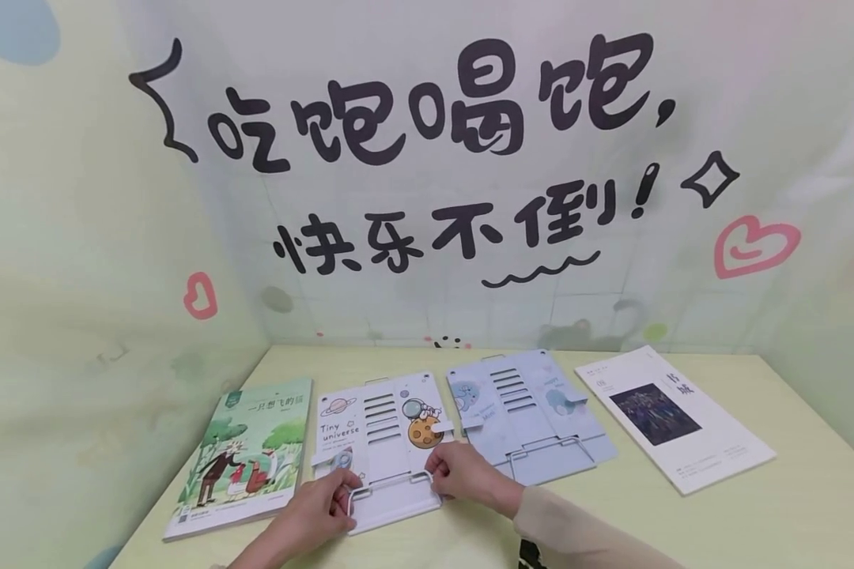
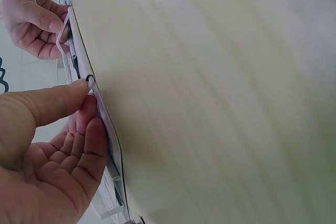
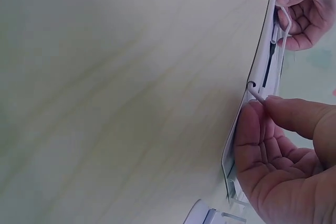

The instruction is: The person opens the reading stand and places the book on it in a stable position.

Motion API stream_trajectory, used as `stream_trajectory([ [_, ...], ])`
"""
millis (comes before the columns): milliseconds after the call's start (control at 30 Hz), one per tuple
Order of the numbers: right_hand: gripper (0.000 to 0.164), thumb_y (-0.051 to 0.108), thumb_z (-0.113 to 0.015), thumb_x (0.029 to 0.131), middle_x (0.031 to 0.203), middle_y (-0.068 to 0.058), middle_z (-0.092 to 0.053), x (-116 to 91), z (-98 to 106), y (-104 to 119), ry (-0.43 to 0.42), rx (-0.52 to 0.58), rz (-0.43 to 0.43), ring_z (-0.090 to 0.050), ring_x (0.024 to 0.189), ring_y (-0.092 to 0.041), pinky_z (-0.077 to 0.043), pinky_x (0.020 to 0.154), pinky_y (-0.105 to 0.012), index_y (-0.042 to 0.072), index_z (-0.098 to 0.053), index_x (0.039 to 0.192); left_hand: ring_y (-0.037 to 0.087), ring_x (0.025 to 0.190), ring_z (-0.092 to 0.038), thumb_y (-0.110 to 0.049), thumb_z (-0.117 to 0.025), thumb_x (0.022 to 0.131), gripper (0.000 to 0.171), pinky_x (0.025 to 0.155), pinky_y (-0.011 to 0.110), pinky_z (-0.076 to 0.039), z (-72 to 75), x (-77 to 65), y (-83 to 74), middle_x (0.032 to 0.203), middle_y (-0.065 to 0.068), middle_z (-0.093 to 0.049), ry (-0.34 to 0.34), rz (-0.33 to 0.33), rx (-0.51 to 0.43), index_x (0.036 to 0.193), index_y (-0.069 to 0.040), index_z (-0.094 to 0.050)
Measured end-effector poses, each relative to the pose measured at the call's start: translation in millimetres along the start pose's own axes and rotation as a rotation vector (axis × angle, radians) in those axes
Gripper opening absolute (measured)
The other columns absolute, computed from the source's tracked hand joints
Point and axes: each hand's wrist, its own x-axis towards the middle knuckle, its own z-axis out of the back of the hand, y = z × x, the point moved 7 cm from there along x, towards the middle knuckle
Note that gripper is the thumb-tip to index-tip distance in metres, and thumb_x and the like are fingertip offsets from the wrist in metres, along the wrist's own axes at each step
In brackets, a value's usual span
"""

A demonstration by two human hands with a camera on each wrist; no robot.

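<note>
A white metal book stand (image 1: 382, 450) with "Tiny universe" and an astronaut printed on it lies flat on the table. Along its lower part runs a white wire bracket (image 1: 390, 480). My left hand (image 1: 316, 504) pinches the bracket's left end between thumb and fingers, at the stand's lower left corner. At the other end, my right hand (image 1: 466, 476) pinches the wire, thumb on top, as the right wrist view shows with the wire (image 3: 256, 94) under the thumb. Both hands (image 2: 60, 153) stay low, beside the stand's edge.
Right of this stand lies a blue book stand (image 1: 527, 419), close by the right hand. A green picture book (image 1: 245, 450) lies at the left, a white book (image 1: 672, 419) at the right. Behind the pale wooden table (image 1: 726, 521) hangs a printed backdrop (image 1: 398, 300).
</note>
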Motion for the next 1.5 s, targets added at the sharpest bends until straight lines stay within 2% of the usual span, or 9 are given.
stream_trajectory([
  [200, 0.020, -0.012, -0.062, 0.075, 0.069, 0.000, -0.052, -1, -1, 3, 0.004, -0.085, 0.042, -0.044, 0.060, -0.006, -0.039, 0.051, -0.017, 0.004, -0.057, 0.086, 0.000, 0.060, -0.043, 0.002, -0.075, 0.070, 0.031, 0.053, 0.018, -0.037, 0.7, -0.1, -2.4, 0.070, -0.004, -0.051, -0.023, -0.029, 0.033, 0.096, -0.005, -0.059],
  [367, 0.025, -0.013, -0.059, 0.075, 0.071, 0.002, -0.047, -4, -3, 6, 0.024, -0.116, 0.055, -0.043, 0.063, -0.006, -0.039, 0.054, -0.017, 0.008, -0.051, 0.087, -0.003, 0.060, -0.043, 0.003, -0.077, 0.068, 0.034, 0.054, 0.017, -0.039, 4.3, -3.0, -8.2, 0.068, -0.008, -0.051, -0.090, -0.098, 0.080, 0.094, -0.007, -0.058],
  [500, 0.026, -0.011, -0.060, 0.078, 0.070, 0.004, -0.045, -7, -6, 7, 0.043, -0.147, 0.065, -0.042, 0.064, -0.005, -0.039, 0.055, -0.017, 0.010, -0.049, 0.088, -0.004, 0.060, -0.042, 0.004, -0.076, 0.068, 0.034, 0.054, 0.017, -0.038, 3.1, -6.4, -11.8, 0.068, -0.009, -0.049, -0.106, -0.136, 0.111, 0.093, -0.007, -0.055],
  [833, 0.026, -0.006, -0.061, 0.082, 0.069, 0.007, -0.042, -12, -8, 11, 0.045, -0.269, 0.136, -0.041, 0.064, -0.003, -0.038, 0.055, -0.016, 0.014, -0.045, 0.088, -0.002, 0.060, -0.039, 0.000, -0.075, 0.072, 0.032, 0.054, 0.018, -0.035, 0.0, -11.4, -14.7, 0.068, -0.010, -0.045, -0.084, -0.095, 0.174, 0.090, -0.012, -0.052],
  [1100, 0.026, -0.004, -0.060, 0.083, 0.065, 0.009, -0.038, -16, -6, 18, 0.016, -0.389, 0.226, -0.039, 0.061, -0.003, -0.036, 0.054, -0.015, 0.015, -0.042, 0.082, -0.002, 0.060, -0.039, -0.003, -0.075, 0.072, 0.031, 0.053, 0.018, -0.034, 0.6, -15.6, -21.6, 0.068, -0.012, -0.044, -0.130, -0.112, 0.254, 0.086, -0.015, -0.050],
  [1300, 0.027, -0.003, -0.060, 0.084, 0.065, 0.009, -0.036, -20, -8, 23, 0.004, -0.478, 0.311, -0.037, 0.060, -0.003, -0.034, 0.053, -0.014, 0.014, -0.041, 0.077, -0.001, 0.057, -0.036, -0.006, -0.077, 0.071, 0.034, 0.050, 0.018, -0.031, -1.3, -18.6, -25.3, 0.064, -0.013, -0.041, -0.135, -0.114, 0.330, 0.080, -0.018, -0.047],
  [1500, 0.026, -0.003, -0.060, 0.084, 0.065, 0.010, -0.037, -23, -9, 24, 0.008, -0.503, 0.354, -0.037, 0.061, -0.002, -0.034, 0.053, -0.013, 0.015, -0.043, 0.077, 0.000, 0.056, -0.036, -0.007, -0.078, 0.070, 0.036, 0.049, 0.019, -0.029, -3.3, -19.1, -27.6, 0.061, -0.013, -0.039, -0.141, -0.119, 0.380, 0.077, -0.019, -0.045],
])
